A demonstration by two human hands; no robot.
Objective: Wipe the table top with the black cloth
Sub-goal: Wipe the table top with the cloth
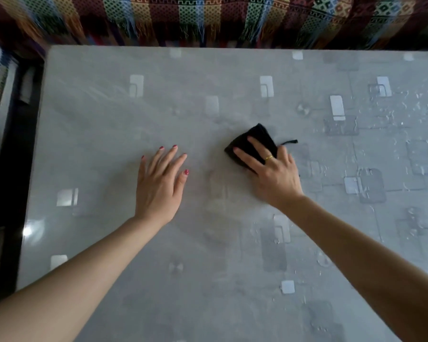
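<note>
Overhead, head view, one item per entry.

Counter [104,134]: pale grey glossy top with a marbled look, printed with scattered light rectangles and darker grey squares; fills most of the view. Right portion shows streaks and small droplets or smears catching the light. A faint cloudy patch lies at centre, just near of the cloth.

Black cloth [253,140]: bunched into a rough wedge, lying on the counter a little right of centre. A thin black loop or thread sticks out from its right side.

Right hand [273,174]: palm down, pressed flat on the near right part of the black cloth, fingers spread over it and pointing far-left. Not clenched; it pins the cloth to the surface rather than gripping it in a fist. A thin gold ring [268,157] sits on one finger.

Left hand [158,186]: released, holding nothing, fingers extended and slightly fanned, palm down on or just over the bare counter; contact cannot be told. It lies left of the cloth, apart from it. Nails painted red.

Both forearms bare, entering from the near edge.

Patterned fringed textile [208,18]: multicoloured woven bands, along the far edge beyond the counter.

Dark strip of floor [13,169]: left of the counter.
</note>
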